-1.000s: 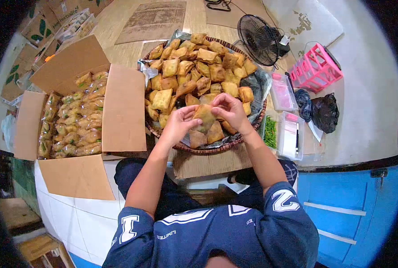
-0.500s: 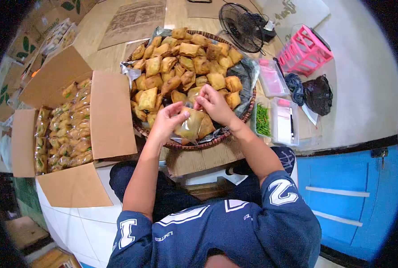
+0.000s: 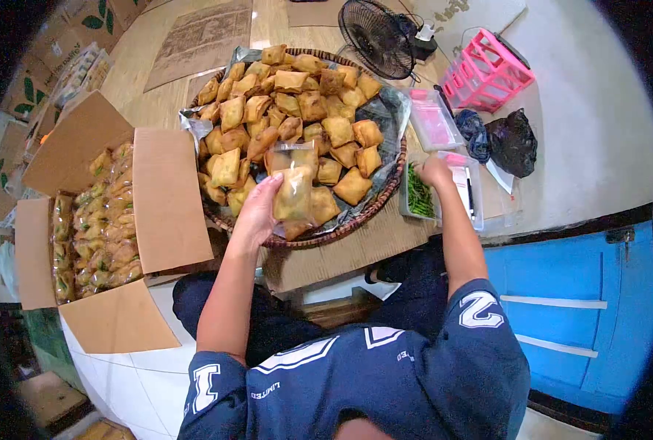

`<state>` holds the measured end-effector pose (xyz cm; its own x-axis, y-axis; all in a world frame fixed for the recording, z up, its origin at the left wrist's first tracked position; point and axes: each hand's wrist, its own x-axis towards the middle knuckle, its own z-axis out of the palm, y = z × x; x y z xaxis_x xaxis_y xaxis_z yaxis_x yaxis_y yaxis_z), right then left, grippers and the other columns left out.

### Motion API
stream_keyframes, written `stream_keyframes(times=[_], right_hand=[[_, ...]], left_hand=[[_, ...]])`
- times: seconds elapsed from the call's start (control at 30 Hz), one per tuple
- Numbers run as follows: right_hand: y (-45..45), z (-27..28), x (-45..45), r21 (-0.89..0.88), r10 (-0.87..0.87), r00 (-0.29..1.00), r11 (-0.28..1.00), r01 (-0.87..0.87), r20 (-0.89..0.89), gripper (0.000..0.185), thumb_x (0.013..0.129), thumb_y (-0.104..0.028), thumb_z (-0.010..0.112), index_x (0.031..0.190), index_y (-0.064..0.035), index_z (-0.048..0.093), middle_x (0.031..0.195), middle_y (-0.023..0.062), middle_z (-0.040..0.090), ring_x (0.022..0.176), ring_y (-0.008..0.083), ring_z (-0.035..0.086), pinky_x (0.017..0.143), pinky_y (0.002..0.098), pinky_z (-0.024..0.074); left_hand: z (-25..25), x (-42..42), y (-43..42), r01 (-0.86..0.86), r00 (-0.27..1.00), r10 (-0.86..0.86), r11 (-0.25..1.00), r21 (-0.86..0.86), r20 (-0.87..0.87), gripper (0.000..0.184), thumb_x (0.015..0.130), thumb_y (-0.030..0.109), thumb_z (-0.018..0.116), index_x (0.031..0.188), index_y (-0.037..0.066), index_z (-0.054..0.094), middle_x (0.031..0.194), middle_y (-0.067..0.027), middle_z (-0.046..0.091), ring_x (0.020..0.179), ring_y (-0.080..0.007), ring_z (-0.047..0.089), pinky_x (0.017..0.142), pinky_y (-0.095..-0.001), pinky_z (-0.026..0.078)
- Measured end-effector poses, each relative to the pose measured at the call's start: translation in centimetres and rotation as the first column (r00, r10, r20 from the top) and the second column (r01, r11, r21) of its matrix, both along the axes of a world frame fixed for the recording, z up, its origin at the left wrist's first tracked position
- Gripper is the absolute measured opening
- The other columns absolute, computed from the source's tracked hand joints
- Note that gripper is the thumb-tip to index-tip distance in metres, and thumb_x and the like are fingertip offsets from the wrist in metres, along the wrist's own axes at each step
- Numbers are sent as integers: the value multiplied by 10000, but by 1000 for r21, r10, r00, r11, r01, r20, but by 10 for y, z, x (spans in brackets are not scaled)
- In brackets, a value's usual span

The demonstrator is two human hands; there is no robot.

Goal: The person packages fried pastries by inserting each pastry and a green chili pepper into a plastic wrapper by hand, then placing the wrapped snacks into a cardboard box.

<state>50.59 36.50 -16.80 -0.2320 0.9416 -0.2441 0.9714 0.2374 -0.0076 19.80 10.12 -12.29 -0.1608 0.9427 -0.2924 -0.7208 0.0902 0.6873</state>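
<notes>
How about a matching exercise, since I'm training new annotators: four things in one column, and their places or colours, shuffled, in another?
1. Electric fan
2. Clear bag with a pastry
3. Openwork basket
4. Green chillies

A. Pink
B. In a small tub, at the right hand
C. Black
D. Held up in the left hand

Pairs: 1-C, 2-D, 3-A, 4-B

Shirt (image 3: pixel 297 396): "LIMITED", 1, 2
</notes>
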Motion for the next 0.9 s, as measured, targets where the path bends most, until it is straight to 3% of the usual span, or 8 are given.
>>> stream_keyframes(times=[0.13, 0.27, 0.37, 0.47, 0.53, 0.6, 0.8, 0.9], right_hand=[[-8, -18, 11, -73, 65, 996, 995, -61, 56, 385, 730, -350, 627, 962, -43, 629, 1019, 175, 606, 953, 330, 578, 813, 413, 470], [18, -21, 35, -172, 86, 990, 983, -66, 113, 304, 704, -241, 622, 926, -33, 637, 916, 175, 628, 878, 301, 608, 755, 358, 496], [6, 18, 42, -223, -60, 995, 974, 39, -85, 248, 702, -176, 638, 893, -18, 638, 852, 172, 631, 787, 278, 618, 685, 353, 498], [-25, 70, 14, 57, 190, 955, 982, -182, -227, 106, 714, -88, 635, 773, -2, 651, 677, 109, 631, 636, 159, 604, 598, 291, 475], [-42, 89, -16, -102, 179, 541, 888, -448, -822, 146, 750, -118, 648, 856, -19, 640, 760, 65, 629, 704, 153, 589, 642, 293, 458], [-58, 103, -51, -155, 178, 456, 783, -603, -872, 105, 784, -103, 625, 849, -24, 647, 773, 29, 619, 739, 106, 564, 680, 261, 445], [-89, 105, -123, -87, 300, 227, 416, -905, -927, 79, 783, -54, 615, 821, 10, 642, 784, 41, 580, 747, 125, 531, 650, 233, 417], [-96, 98, -131, -238, 11, 268, 430, -871, -963, 51, 778, -45, 620, 809, -12, 644, 802, 34, 584, 745, 120, 518, 674, 228, 398]], left_hand=[[-4, 1, 0, 49, 998, -48, 999, -21, 36, 356, 829, 137, 589, 1145, 18, 476, 1014, -63, 602, 871, -142, 596, 763, -273, 497], [-5, 2, 0, 112, 955, -89, 992, 64, -283, 529, 718, -1, 675, 1192, 2, 441, 1036, -81, 599, 916, -135, 584, 787, -266, 484], [-5, 5, -2, 189, 950, -171, 981, 49, -260, 513, 739, 28, 665, 1198, -5, 440, 1055, -77, 592, 934, -149, 581, 837, -263, 459], [9, 13, -9, 348, 931, -332, 933, 93, -152, 483, 779, 59, 632, 1213, 6, 428, 1083, -77, 576, 949, -157, 578, 828, -276, 472], [9, 17, -12, 401, 915, -394, 910, 105, -88, 492, 809, 105, 607, 1247, 39, 395, 1112, -68, 558, 959, -164, 575, 777, -311, 508], [16, 18, -14, 584, 812, -580, 809, 69, -63, 566, 801, 167, 627, 1286, 80, 350, 1179, -64, 518, 1000, -194, 561, 717, -362, 540], [16, 15, -15, 619, 777, -598, 783, 62, -200, 625, 775, 204, 658, 1296, 85, 332, 1131, -42, 539, 946, -165, 577, 596, -295, 551], [15, 15, -14, 621, 775, -594, 780, 78, -216, 606, 771, 204, 664, 1276, 80, 354, 1106, -26, 550, 916, -132, 581, 578, -262, 543]])
